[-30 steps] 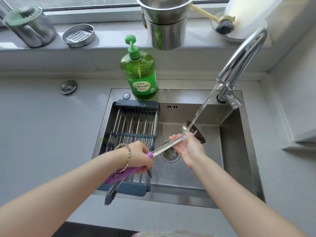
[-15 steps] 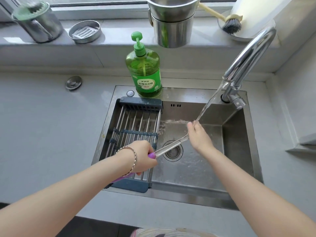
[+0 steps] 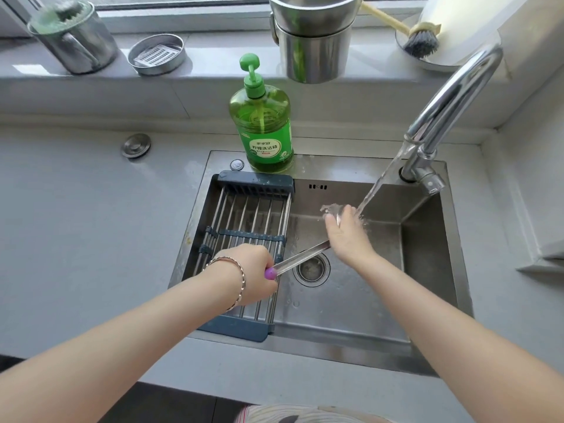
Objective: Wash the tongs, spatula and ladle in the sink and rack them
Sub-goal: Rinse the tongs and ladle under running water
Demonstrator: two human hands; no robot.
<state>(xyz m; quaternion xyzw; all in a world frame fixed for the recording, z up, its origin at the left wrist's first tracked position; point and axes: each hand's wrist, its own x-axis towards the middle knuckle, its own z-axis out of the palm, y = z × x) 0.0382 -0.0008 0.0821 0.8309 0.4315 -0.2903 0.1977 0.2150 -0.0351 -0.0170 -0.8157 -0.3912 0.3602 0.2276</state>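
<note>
The left hand (image 3: 250, 274) is fisted around the purple handle of steel tongs (image 3: 300, 259), angled over the steel sink (image 3: 427, 270). Farther off, the right hand (image 3: 346, 235) curls over their tips under the running water (image 3: 384, 178).

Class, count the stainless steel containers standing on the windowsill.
3. A lidded pot at far left, a shallow round dish beside it, and a tall canister in the middle behind the soap bottle. Others may sit beyond the frame.
</note>
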